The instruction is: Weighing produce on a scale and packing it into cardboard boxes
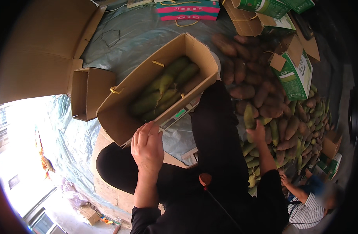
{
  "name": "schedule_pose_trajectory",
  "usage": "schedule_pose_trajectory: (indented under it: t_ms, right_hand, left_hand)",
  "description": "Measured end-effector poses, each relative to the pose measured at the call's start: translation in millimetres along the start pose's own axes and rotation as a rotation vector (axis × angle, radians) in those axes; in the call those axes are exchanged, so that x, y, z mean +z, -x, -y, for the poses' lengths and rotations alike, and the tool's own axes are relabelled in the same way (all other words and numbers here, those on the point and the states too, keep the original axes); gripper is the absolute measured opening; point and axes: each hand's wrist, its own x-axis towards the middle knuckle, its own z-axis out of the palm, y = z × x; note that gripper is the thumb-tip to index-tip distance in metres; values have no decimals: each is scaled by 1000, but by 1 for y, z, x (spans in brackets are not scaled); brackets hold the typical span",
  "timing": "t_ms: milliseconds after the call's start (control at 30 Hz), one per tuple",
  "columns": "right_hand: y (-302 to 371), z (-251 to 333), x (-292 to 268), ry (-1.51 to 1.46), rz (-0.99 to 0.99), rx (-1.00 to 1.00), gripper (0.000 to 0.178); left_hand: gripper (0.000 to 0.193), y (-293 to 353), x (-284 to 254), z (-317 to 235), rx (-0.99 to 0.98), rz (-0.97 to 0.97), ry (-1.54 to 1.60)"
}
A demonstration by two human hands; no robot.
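A long open cardboard box [115, 105] with yellow rope handles stands tilted in the picture, with several green radishes [163, 84] lying inside. Under it sits a scale with a lit green display [180, 113]. My left hand [147, 146] is at the box's near corner, fingers together and bent over its edge. On the right, my right hand [258, 133] is closed round the lower end of a green radish [249, 116], above the heap. My fingertips on the radish's far side are hidden.
A large heap of muddy and green radishes [261, 84] spreads on the right. Green cartons [298, 74] stand beyond it. A smaller cardboard box [91, 91] is at left, a pink and teal box [188, 11] at the back. Another person [308, 206] sits at lower right.
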Motion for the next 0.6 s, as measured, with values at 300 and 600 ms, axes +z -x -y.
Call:
schedule_pose_trajectory:
  t_ms: [300, 600]
  right_hand:
    - [-5, 285, -196, -624, -151, -598, 61]
    - [29, 444, -174, -119, -357, -1181, 38]
  left_hand:
    - [17, 2, -6, 0, 28, 5, 19]
    - [17, 8, -4, 1, 27, 5, 40]
